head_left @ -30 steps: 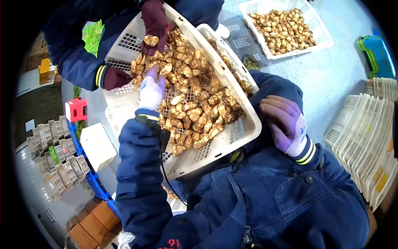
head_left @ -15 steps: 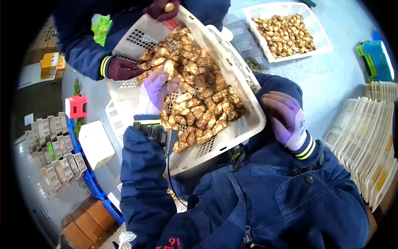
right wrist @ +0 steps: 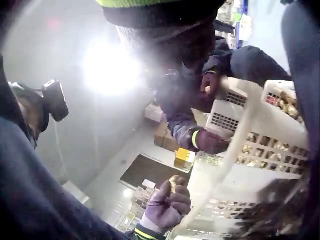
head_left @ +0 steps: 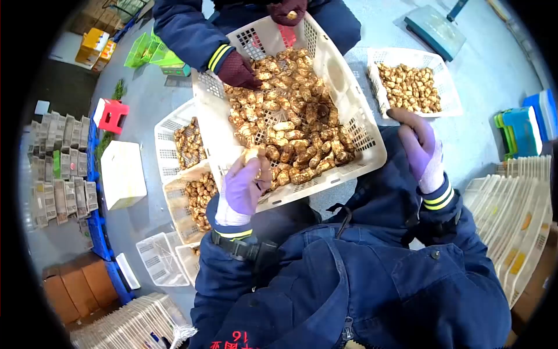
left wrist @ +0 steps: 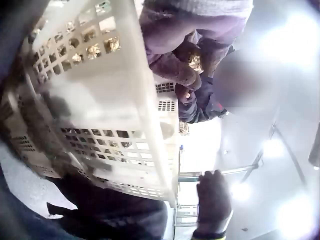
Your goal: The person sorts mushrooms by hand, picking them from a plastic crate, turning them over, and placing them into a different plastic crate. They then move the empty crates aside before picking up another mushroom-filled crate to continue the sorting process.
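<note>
The left hand (head_left: 241,187), in a purple-and-white glove, pinches a knobbly brown tuber (head_left: 253,153) above the near-left rim of a large white basket (head_left: 372,152) heaped with such tubers. The right wrist view shows the left hand (right wrist: 165,209) with its fingers curled round the tuber (right wrist: 174,183); the left wrist view has the left hand (left wrist: 192,32) over the basket wall (left wrist: 112,95). Off the basket's right side, the right hand (head_left: 422,150) is raised with relaxed fingers and holds nothing; its palm is hidden from above.
Across the basket, another person's dark-gloved hands (head_left: 238,70) work at the tubers, one holding a tuber. Another white crate (head_left: 453,104) of tubers stands right, with stacked crates (head_left: 505,215) nearer. Partly filled crates (head_left: 168,131) lie left, beside a white box (head_left: 123,174).
The left hand has come back from the pile to the near-left rim with a tuber. The right hand has risen, its fingers straighter. The head view has shifted, showing more floor and crates.
</note>
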